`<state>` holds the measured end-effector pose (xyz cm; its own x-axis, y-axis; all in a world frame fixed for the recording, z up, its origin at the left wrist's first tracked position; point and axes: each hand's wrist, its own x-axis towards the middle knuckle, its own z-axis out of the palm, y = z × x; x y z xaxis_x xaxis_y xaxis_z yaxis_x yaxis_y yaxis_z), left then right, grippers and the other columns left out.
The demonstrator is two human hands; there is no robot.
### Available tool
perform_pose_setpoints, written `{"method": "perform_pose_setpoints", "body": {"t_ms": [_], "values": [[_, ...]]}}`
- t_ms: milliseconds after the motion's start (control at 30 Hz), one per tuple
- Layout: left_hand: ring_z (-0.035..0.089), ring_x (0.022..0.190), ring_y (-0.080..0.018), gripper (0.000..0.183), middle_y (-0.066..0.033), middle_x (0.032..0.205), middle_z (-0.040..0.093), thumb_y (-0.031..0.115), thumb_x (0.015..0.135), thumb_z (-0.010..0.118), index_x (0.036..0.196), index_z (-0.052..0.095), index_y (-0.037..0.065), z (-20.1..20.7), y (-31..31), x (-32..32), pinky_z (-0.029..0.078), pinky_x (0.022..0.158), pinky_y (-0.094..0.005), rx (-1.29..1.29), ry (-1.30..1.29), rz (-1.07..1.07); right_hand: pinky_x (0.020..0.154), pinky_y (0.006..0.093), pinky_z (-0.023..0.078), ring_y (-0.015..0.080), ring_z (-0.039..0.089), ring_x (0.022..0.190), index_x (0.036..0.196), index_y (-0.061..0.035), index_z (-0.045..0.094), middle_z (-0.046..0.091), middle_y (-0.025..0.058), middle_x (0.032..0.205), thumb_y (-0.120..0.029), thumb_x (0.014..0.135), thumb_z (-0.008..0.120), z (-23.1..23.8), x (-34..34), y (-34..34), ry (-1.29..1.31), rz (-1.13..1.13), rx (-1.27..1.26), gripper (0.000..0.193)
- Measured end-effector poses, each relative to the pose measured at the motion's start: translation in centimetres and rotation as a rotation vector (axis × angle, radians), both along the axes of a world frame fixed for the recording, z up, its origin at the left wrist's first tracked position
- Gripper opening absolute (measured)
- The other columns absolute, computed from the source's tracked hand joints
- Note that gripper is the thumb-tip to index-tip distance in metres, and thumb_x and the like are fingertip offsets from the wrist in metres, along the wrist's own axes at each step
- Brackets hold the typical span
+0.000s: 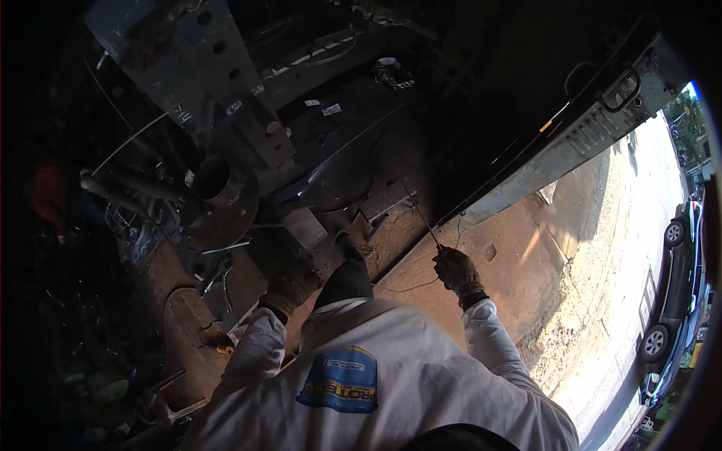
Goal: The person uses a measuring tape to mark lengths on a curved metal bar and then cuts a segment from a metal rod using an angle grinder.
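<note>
My right hand (457, 272), in a worn work glove, is closed around the lower end of a thin metal rod (423, 216). The rod points up and away to the left, towards small metal pieces on the floor. A thin wire (412, 288) curves beside this hand. My left hand (292, 292), also gloved, is low in shadow near a square metal plate (304, 228). Its fingers are too dark to make out, and so is anything in them. My dark trouser leg and shoe (349, 263) show between the hands.
A perforated steel beam (207, 68) and an upright pipe on a round flange (213, 180) stand at the left. Scrap metal lies around them. A long metal frame with handles (556, 161) slants across the right. Parked cars (673, 293) stand beyond the sunlit ground.
</note>
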<state>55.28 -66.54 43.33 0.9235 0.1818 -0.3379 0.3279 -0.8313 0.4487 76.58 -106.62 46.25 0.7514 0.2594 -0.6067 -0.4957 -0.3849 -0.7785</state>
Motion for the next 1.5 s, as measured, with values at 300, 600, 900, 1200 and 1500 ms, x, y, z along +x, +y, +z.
{"method": "perform_pose_setpoints", "body": {"t_ms": [300,600,900,1200,1500], "values": [[0.064,0.104,-0.0329,0.026,-0.0138,0.11,0.065,0.014,0.086,0.07,0.111,0.065,0.008,13.1,2.9,17.0,0.052,0.091,-0.0424,0.139,-0.581,-0.366,0.081,0.0449,0.056,0.0322,0.069,0.089,0.115,-0.0114,0.069,0.071,0.015,0.107,-0.031,0.094,0.062,8.6,23.4,10.1,-1.346,0.551,-0.559,0.029],[0.066,0.101,-0.0309,0.023,-0.0125,0.113,0.066,0.011,0.086,0.07,0.106,0.061,0.004,18.0,6.6,28.8,0.056,0.084,-0.0397,-0.173,-0.56,-0.167,0.074,0.0463,0.056,0.0346,0.069,0.087,0.111,-0.0146,0.07,0.071,0.0129,0.102,-0.03,0.09,0.066,10.8,33.6,16.6,-1.319,0.698,-0.623,0.027],[0.066,0.106,-0.0317,0.035,-0.0131,0.114,0.067,0.02,0.083,0.076,0.114,0.068,0.005,16.9,6.2,32.5,0.055,0.089,-0.0414,0.308,-0.658,-0.252,0.074,0.044,0.056,0.0326,0.069,0.09,0.117,-0.0103,0.068,0.071,0.0139,0.103,-0.027,0.094,0.062,13.2,36.6,19.6,-1.084,0.721,-0.328,0.029],[0.066,0.104,-0.0315,0.028,-0.0113,0.111,0.069,0.018,0.081,0.076,0.107,0.069,0.007,17.5,4.9,35.3,0.055,0.088,-0.0407,0.231,-0.569,-0.048,0.069,0.041,0.056,0.0309,0.07,0.079,0.131,-0.0058,0.062,0.072,0.014,0.091,-0.02,0.097,0.06,14.5,38.0,20.3,-0.969,0.661,-0.112,0.037],[0.069,0.086,-0.0218,0.031,-0.0093,0.103,0.068,0.004,0.085,0.071,0.115,0.062,0.005,16.3,7.7,36.0,0.058,0.075,-0.0332,0.019,-0.566,0.093,0.068,0.0327,0.056,0.0186,0.069,0.074,0.134,-0.0023,0.06,0.074,0.0102,0.091,-0.019,0.097,0.062,18.4,35.6,21.6,-0.667,0.648,-0.215,0.04]]}}
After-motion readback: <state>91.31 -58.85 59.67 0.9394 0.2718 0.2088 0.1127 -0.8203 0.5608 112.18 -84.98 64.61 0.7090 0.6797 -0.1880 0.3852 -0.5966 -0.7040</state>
